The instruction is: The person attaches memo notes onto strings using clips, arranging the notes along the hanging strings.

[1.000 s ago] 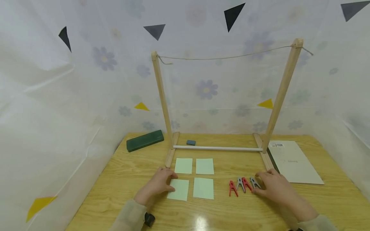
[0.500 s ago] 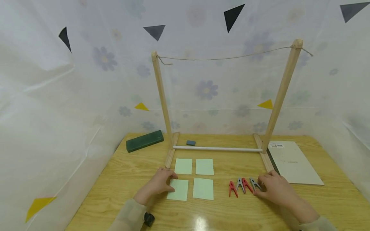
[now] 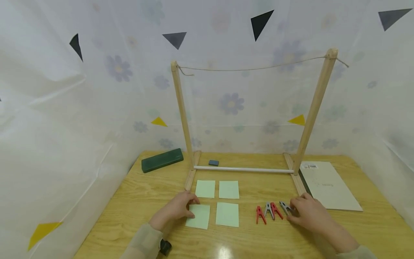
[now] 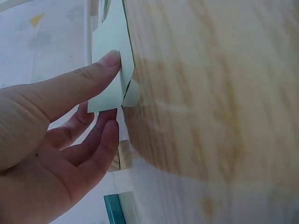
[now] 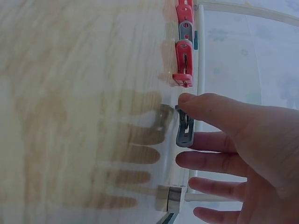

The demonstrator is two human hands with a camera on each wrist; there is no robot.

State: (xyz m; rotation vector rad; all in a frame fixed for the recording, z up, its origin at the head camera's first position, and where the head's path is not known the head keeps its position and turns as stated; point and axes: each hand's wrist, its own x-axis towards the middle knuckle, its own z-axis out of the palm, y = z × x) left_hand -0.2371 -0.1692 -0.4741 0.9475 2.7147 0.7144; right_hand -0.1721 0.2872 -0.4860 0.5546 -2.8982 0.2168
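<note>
In the head view, my left hand [image 3: 179,207] is at the left edge of the nearest left pale green paper square [image 3: 198,217]. The left wrist view has its thumb on the paper's face, with the edge raised and the fingers behind it. To the right, my right hand [image 3: 308,212] pinches a grey clothespin [image 5: 185,129] between thumb and index finger, the other fingers spread. Left of that stand a red clothespin [image 3: 276,210], another grey clothespin [image 3: 268,210] and a second red clothespin [image 3: 260,214]. Three more green squares [image 3: 227,214] lie flat on the wooden table [image 3: 136,212].
Behind the squares stands a wooden frame [image 3: 183,118] with a string [image 3: 245,69] across its top and a white bar [image 3: 242,169] low down. A green case [image 3: 162,160] lies back left, a small blue block [image 3: 214,163] at the back, a notebook [image 3: 330,185] at right.
My right hand has moved in around the rightmost grey clothespin. The paper square at my left hand has shifted slightly left. The head view has tilted up a little.
</note>
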